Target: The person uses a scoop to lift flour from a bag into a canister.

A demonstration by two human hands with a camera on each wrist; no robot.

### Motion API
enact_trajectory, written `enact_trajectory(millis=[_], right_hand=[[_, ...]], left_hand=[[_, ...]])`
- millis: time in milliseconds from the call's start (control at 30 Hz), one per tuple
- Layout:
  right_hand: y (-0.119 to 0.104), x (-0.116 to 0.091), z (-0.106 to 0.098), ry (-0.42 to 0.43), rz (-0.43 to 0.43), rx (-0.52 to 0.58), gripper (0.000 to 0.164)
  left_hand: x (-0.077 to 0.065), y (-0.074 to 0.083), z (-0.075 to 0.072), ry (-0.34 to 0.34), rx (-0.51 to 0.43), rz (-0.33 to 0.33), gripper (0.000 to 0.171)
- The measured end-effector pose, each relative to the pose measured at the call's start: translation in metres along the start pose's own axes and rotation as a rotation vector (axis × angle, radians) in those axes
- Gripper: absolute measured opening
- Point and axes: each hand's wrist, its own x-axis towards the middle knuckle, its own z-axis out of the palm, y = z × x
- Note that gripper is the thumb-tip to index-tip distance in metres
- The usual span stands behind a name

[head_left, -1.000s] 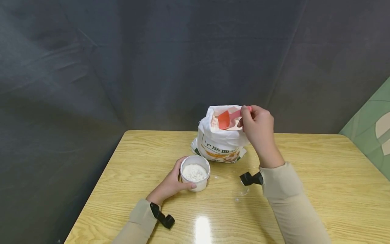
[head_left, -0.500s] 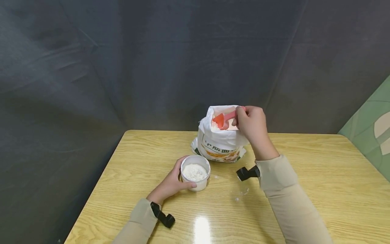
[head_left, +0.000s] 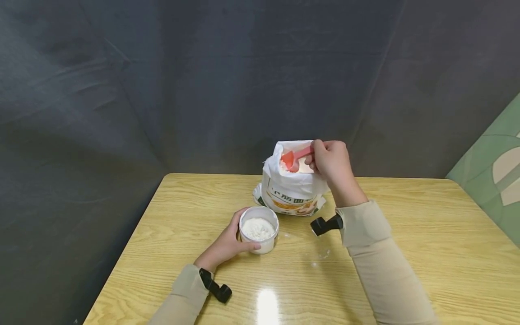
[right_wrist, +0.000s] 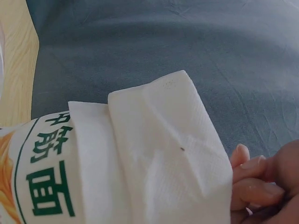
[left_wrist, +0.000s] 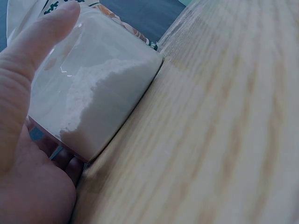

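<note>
My left hand (head_left: 227, 241) grips a translucent round tub (head_left: 266, 246), its thumb along the near side and fingers round the far left. White flour (left_wrist: 110, 95) fills the lower part of the tub, which stands on the table. My right hand (head_left: 332, 163) pinches the handle of a red-pink scoop (head_left: 289, 160). The scoop's bowl is inside the mouth of a white flour bag (head_left: 293, 185), down at the flour. The bag's top is folded outward. In the right wrist view the folded rim hides the scoop, and the right fingers (right_wrist: 252, 182) are curled beside it.
The wooden table (head_left: 195, 198) bears small flour spills (head_left: 325, 254) right of the tub. A dark cloth (head_left: 260, 81) hangs behind the table. A green patterned panel (head_left: 491, 167) stands at the right edge.
My right hand has moved left and slightly down, so the scoop's bowl sits deeper and farther left in the bag. My left hand keeps its grip on the tub, which stays in place.
</note>
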Motion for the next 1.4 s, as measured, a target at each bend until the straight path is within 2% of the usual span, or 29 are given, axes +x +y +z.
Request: enact_trajectory(millis=[200, 367, 567, 800, 1033, 1400], right_hand=[[0.000, 0.007, -0.001, -0.042, 0.040, 0.081, 0.036], [0.003, 0.012, -0.004, -0.034, 0.099, 0.178, 0.035], [0.005, 0.015, -0.011, -0.046, 0.128, 0.197, 0.034], [0.007, 0.016, -0.017, -0.060, 0.127, 0.291, 0.032], [0.014, 0.014, -0.024, -0.034, 0.137, 0.359, 0.031], [0.020, 0.009, -0.034, 0.005, 0.098, 0.431, 0.029]], left_hand=[[0.000, -0.002, -0.001, 0.009, 0.016, 0.005, 0.105], [0.000, -0.004, -0.002, 0.005, 0.013, 0.012, 0.104], [0.000, -0.004, -0.002, 0.009, 0.012, 0.008, 0.104], [0.000, -0.004, -0.003, 0.008, 0.017, 0.008, 0.103], [0.000, -0.004, -0.001, 0.003, 0.016, 0.009, 0.103], [0.002, -0.004, -0.001, 0.001, 0.015, -0.002, 0.102]])
